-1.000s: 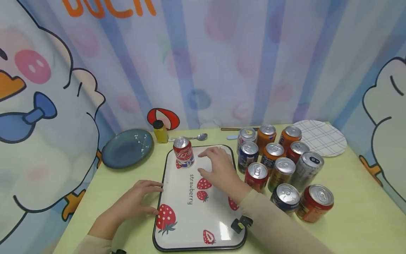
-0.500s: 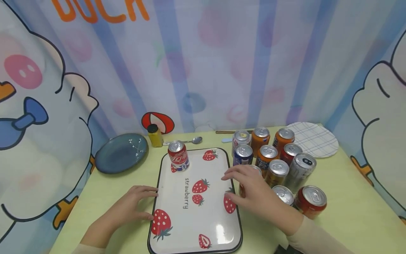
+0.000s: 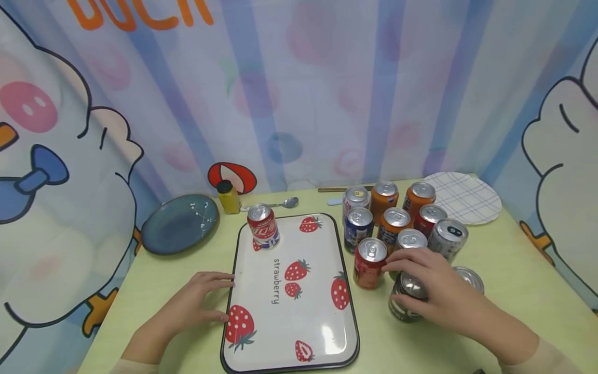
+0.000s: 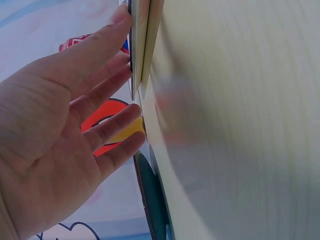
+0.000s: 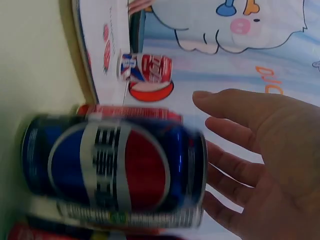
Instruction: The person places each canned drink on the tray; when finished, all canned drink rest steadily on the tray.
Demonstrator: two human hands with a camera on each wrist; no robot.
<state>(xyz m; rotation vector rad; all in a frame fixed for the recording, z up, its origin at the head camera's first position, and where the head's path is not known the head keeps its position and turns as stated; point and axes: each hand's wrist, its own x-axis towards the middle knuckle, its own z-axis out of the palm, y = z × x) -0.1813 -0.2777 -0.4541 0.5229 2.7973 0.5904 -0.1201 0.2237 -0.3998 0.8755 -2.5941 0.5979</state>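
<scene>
My left hand point(image 3: 189, 304) rests its fingertips at the left rim of a white strawberry-print tray point(image 3: 273, 343), fingers spread and relaxed. A red and white soda can point(image 3: 263, 228) stands upright on the tray's far left corner. My right hand point(image 3: 444, 288) is over a dark blue Pepsi can point(image 3: 402, 306) at the near side of a group of cans. In the right wrist view, the fingers lie spread near the top of that Pepsi can point(image 5: 110, 165), thumb apart from it. A red can point(image 3: 369, 270) stands just left of the fingertips.
Several upright cans, including an orange one point(image 3: 384, 200) and a silver one point(image 3: 448, 239), crowd the table's right side. A checked plate point(image 3: 467, 200) lies behind them. At the back left are a dark plate point(image 3: 179, 226), a yellow bottle point(image 3: 228, 200) and a spoon point(image 3: 289, 202).
My right hand has moved right, from beside the soda can on the tray to the Pepsi can. My left hand stays at the tray's left rim.
</scene>
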